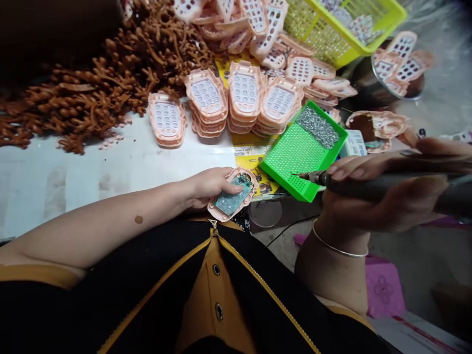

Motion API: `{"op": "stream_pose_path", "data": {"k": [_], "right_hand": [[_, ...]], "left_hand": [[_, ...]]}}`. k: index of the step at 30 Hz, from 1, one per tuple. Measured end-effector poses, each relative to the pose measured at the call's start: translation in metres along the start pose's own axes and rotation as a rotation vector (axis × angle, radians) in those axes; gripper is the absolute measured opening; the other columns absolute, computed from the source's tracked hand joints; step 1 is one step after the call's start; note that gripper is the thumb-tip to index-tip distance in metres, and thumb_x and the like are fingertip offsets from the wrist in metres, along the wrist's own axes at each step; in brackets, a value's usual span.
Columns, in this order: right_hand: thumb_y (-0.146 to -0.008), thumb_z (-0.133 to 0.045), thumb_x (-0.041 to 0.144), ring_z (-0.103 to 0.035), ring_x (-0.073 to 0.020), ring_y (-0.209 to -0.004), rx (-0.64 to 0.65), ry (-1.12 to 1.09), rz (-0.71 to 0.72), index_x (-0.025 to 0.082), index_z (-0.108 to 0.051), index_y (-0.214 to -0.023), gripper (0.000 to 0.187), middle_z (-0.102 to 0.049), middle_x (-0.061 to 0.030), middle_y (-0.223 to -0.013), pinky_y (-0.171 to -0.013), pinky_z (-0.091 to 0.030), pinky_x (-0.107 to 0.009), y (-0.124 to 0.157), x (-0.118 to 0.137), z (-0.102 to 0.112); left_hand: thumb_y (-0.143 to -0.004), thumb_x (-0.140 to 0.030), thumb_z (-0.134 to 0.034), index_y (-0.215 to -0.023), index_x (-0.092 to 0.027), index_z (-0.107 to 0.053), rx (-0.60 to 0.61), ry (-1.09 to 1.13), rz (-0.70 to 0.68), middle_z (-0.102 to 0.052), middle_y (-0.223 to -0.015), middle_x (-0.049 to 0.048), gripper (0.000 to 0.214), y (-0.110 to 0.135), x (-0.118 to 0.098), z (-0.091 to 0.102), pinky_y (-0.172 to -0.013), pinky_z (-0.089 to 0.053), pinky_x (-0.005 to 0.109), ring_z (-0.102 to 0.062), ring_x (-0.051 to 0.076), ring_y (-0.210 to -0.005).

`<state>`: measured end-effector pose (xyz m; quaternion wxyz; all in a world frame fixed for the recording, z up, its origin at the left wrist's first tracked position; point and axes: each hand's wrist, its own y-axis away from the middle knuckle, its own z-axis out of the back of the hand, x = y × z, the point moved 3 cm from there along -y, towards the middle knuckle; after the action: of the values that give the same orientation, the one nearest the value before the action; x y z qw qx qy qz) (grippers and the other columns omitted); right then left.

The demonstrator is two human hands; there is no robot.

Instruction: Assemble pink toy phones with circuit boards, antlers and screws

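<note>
Near the table's front edge, my left hand (212, 186) grips a pink plastic phone-shaped shell (221, 214). A green circuit board (233, 197) lies inside it, and my thumb rests on the board. My right hand (383, 182) is wrapped round a dark electric screwdriver (354, 186) at the right. Its thin bit points left, over the green perforated tray (291, 157); whether it touches anything there I cannot tell. Small silver screws (320, 129) are heaped at the tray's far end.
Stacked pink shells with keypads (243, 93) stand behind my left hand. Brown branching plastic parts (147, 64) are piled at the back left. A yellow basket (346, 39), loose pink shells (300, 69) and a metal container (398, 91) occupy the back right. A pink stool (385, 287) is low at right.
</note>
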<state>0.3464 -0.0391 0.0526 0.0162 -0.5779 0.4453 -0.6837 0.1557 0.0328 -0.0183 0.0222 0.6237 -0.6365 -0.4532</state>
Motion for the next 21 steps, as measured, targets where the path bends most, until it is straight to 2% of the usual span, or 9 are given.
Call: {"op": "stream_pose_path", "data": {"k": [2, 3, 5, 8, 15, 21], "right_hand": [[-0.088, -0.058, 0.046, -0.038, -0.0079, -0.04, -0.119, 0.014, 0.195, 0.028, -0.064, -0.085, 0.02, -0.038, 0.006, -0.054, -0.035, -0.035, -0.023, -0.001, 0.005, 0.01], [-0.088, -0.059, 0.041, -0.038, -0.0078, -0.039, -0.147, 0.026, 0.247, 0.027, -0.067, -0.091, 0.016, -0.041, 0.0064, -0.054, -0.035, -0.035, -0.023, -0.001, 0.006, 0.012], [-0.087, -0.061, 0.037, -0.04, -0.008, -0.04, -0.168, 0.04, 0.231, 0.024, -0.07, -0.1, 0.02, -0.045, 0.0067, -0.055, -0.036, -0.038, -0.023, 0.001, 0.003, 0.015], [-0.088, -0.06, 0.036, -0.043, -0.0071, -0.04, -0.185, 0.005, 0.207, 0.021, -0.071, -0.101, 0.022, -0.045, 0.0071, -0.055, -0.038, -0.04, -0.022, 0.003, -0.005, 0.019], [-0.084, -0.065, 0.037, -0.04, -0.0094, -0.038, -0.233, -0.025, 0.152, 0.026, -0.073, -0.097, 0.019, -0.045, 0.0077, -0.052, -0.036, -0.037, -0.024, 0.002, -0.021, 0.021], [-0.082, -0.069, 0.036, -0.043, -0.0093, -0.039, -0.217, -0.05, 0.137, 0.023, -0.072, -0.099, 0.021, -0.048, 0.0066, -0.053, -0.038, -0.038, -0.026, 0.004, -0.029, 0.026]], "left_hand": [[-0.074, -0.004, -0.063, -0.095, -0.012, -0.064, 0.035, -0.025, 0.005, -0.071, -0.077, 0.0085, 0.023, -0.007, 0.0, -0.01, -0.061, -0.052, 0.026, -0.066, 0.015, -0.06], [-0.074, -0.004, -0.061, -0.096, -0.012, -0.063, 0.043, -0.035, 0.009, -0.071, -0.077, 0.0084, 0.023, -0.011, 0.001, -0.015, -0.061, -0.051, 0.026, -0.065, 0.015, -0.06], [-0.077, -0.004, -0.059, -0.096, -0.011, -0.063, 0.04, -0.042, 0.018, -0.07, -0.077, 0.008, 0.022, -0.018, 0.001, -0.024, -0.063, -0.051, 0.026, -0.065, 0.015, -0.061], [-0.08, -0.004, -0.057, -0.095, -0.012, -0.061, 0.009, -0.046, 0.029, -0.069, -0.076, 0.0072, 0.017, -0.027, 0.001, -0.03, -0.063, -0.052, 0.027, -0.064, 0.014, -0.061], [-0.081, -0.006, -0.061, -0.098, -0.012, -0.061, -0.021, -0.016, 0.046, -0.069, -0.077, 0.0074, 0.018, -0.029, -0.001, -0.031, -0.06, -0.05, 0.023, -0.063, 0.012, -0.058], [-0.079, -0.006, -0.061, -0.1, -0.012, -0.061, -0.015, -0.002, 0.051, -0.07, -0.081, 0.0088, 0.022, -0.028, -0.002, -0.03, -0.063, -0.052, 0.026, -0.065, 0.014, -0.063]]}}
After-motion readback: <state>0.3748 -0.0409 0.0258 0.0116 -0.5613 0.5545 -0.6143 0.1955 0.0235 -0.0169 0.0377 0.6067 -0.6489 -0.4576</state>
